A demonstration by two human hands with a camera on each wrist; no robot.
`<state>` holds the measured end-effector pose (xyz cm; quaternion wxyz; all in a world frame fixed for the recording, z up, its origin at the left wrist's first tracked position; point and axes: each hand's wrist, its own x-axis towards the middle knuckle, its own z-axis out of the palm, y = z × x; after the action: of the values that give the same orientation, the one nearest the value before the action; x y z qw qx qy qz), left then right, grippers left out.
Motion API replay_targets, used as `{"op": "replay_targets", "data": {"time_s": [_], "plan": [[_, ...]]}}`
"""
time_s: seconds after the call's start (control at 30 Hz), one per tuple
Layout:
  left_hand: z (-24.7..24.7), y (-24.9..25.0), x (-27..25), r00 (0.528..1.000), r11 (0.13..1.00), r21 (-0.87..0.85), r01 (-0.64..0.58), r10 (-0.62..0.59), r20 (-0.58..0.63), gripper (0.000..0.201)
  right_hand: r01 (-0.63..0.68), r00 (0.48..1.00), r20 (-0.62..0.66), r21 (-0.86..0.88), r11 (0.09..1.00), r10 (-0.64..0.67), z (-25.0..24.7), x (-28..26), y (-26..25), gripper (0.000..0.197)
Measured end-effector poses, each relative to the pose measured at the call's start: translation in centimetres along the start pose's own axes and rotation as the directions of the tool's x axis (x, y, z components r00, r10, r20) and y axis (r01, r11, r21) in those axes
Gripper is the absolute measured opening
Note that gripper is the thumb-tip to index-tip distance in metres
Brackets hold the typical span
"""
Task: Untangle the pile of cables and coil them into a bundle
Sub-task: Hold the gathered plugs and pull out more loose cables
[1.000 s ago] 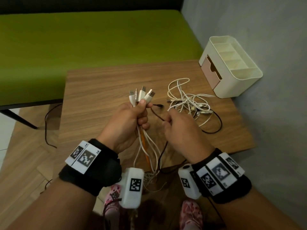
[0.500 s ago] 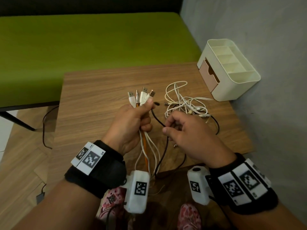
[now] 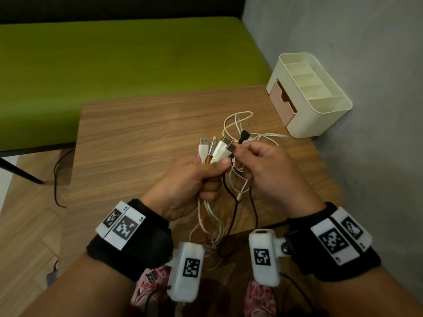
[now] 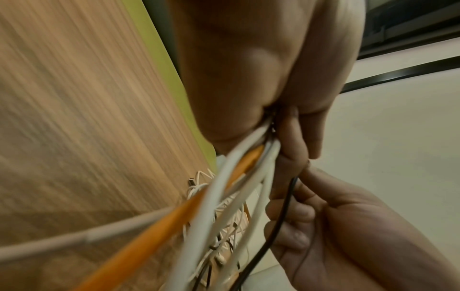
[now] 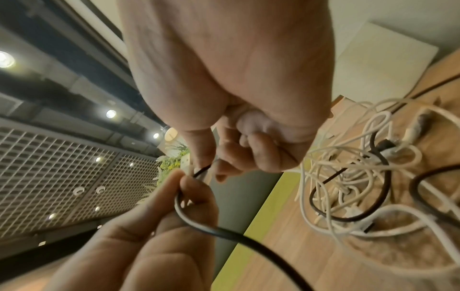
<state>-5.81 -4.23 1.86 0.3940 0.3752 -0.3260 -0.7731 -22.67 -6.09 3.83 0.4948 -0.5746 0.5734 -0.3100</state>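
At the centre of the head view, the left hand is clenching a bunch of white and orange USB cables, plugs pointing up. Just to its right, the right hand is pinching the black cable. The remaining tangled white cables are lying on the wooden table behind the hands, near the cream organiser at upper right.

The head camera looks forward and down from above onto the brown wood-grain table, both hands in mid-frame. The left wrist camera sits close under the left hand, looking along it, the table tilted at its left. The right wrist camera looks closely along the right hand. All three views share the tangled heap of white and black cables.
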Motion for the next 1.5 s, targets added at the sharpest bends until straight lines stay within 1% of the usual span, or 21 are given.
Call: {"op": "replay_targets", "data": {"time_s": [0.1,0.2,0.27,0.3,0.37,0.43,0.5,0.57,0.67,0.73,0.83,0.9,0.97,1.03,1.1,1.17,1.2,1.27,1.37,1.43,1.5], "plan": [[0.0,0.2,0.0,0.998,0.999,-0.025,-0.039,0.038,-0.04,0.017,0.01,1.0,-0.028,0.108,0.994,-0.007,0.0,0.3,0.1,0.032],[-0.3,0.3,0.4,0.984,0.992,-0.085,-0.097,0.082,-0.16,0.019,0.001,0.999,-0.041,0.122,0.993,0.004,-0.1,0.3,0.1,0.032],[-0.7,0.3,0.7,0.966,0.986,-0.099,-0.131,0.104,-0.238,0.023,0.001,1.0,0.01,0.089,0.996,-0.002,-0.1,0.1,-0.2,0.032],[-0.8,0.2,0.8,0.96,0.985,-0.101,-0.142,0.112,-0.258,0.026,0.005,0.999,0.05,0.049,0.999,-0.007,0.0,-0.2,-0.3,0.031],[-0.5,0.1,0.9,0.956,0.984,-0.083,-0.158,0.132,-0.261,0.03,0.023,0.991,0.132,-0.052,0.998,-0.015,0.5,-0.7,-0.5,0.031],[-0.1,-0.1,0.8,0.956,0.985,-0.006,-0.174,0.167,-0.239,0.028,0.043,0.982,0.186,-0.112,0.993,-0.022,1.2,-1.1,-0.6,0.03],[0.3,-0.3,0.7,0.961,0.979,0.078,-0.187,0.199,-0.192,0.029,0.061,0.98,0.195,-0.16,0.985,-0.029,1.5,-1.3,-0.6,0.029],[0.3,-0.4,0.6,0.968,0.974,0.112,-0.197,0.211,-0.138,0.035,0.092,0.98,0.19,-0.196,0.976,-0.054,1.5,-1.3,-0.7,0.027],[0.1,-0.3,0.4,0.973,0.966,0.157,-0.206,0.219,-0.073,0.03,0.154,0.972,0.203,-0.178,0.972,-0.117,1.5,-1.6,-0.9,0.022],[0.1,-0.3,0.3,0.97,0.963,0.166,-0.212,0.228,-0.081,0.025,0.189,0.968,0.197,-0.185,0.964,-0.152,1.7,-1.6,-0.8,0.019],[0.0,-0.1,0.4,0.946,0.962,0.112,-0.248,0.265,-0.187,0.019,0.216,0.967,0.183,-0.212,0.953,-0.178,1.6,-1.4,-0.4,0.016],[-0.3,0.2,0.5,0.924,0.958,0.071,-0.279,0.288,-0.253,0.022,0.185,0.972,0.188,-0.223,0.957,-0.144,1.3,-1.3,-0.1,0.02],[-0.7,0.4,0.7,0.899,0.946,0.02,-0.324,0.314,-0.304,0.027,0.13,0.968,0.244,-0.271,0.954,-0.062,1.2,-1.5,0.0,0.026],[-1.0,0.6,0.8,0.88,0.934,-0.026,-0.355,0.324,-0.348,0.027,0.121,0.943,0.333,-0.351,0.928,0.003,1.3,-1.8,0.2,0.03],[-1.1,0.7,0.9,0.868,0.924,-0.082,-0.372,0.316,-0.382,0.028,0.162,0.908,0.418,-0.396,0.904,0.02,1.5,-2.1,0.4,0.027],[-1.3,1.1,0.8,0.867,0.914,-0.139,-0.382,0.302,-0.397,0.031,0.156,0.892,0.451,-0.353,0.923,0.022,1.4,-2.1,0.4,0.024],[-1.5,1.3,0.7,0.871,0.908,-0.171,-0.383,0.293,-0.395,0.033,0.115,0.899,0.438,-0.288,0.951,0.024,1.1,-1.9,0.4,0.022],[-1.8,1.9,0.3,0.889,0.898,-0.237,-0.372,0.271,-0.369,0.036,0.021,0.934,0.356,-0.151,0.988,0.035,0.2,-1.5,0.5,0.02],[-2.1,2.6,-0.2,0.914,0.891,-0.29,-0.35,0.258,-0.312,0.041,-0.012,0.976,0.215,-0.083,0.996,0.03,-1.4,-0.7,0.7,0.024],[-2.1,2.8,-0.4,0.922,0.908,-0.257,-0.331,0.253,-0.292,0.043,-0.036,0.982,0.183,-0.058,0.998,0.046,-1.9,-0.4,0.8,0.025],[-2.1,2.8,-0.6,0.929,0.94,-0.139,-0.311,0.269,-0.254,0.039,-0.05,0.982,0.182,-0.008,0.999,0.05,-1.8,-0.3,0.9,0.022]]}}
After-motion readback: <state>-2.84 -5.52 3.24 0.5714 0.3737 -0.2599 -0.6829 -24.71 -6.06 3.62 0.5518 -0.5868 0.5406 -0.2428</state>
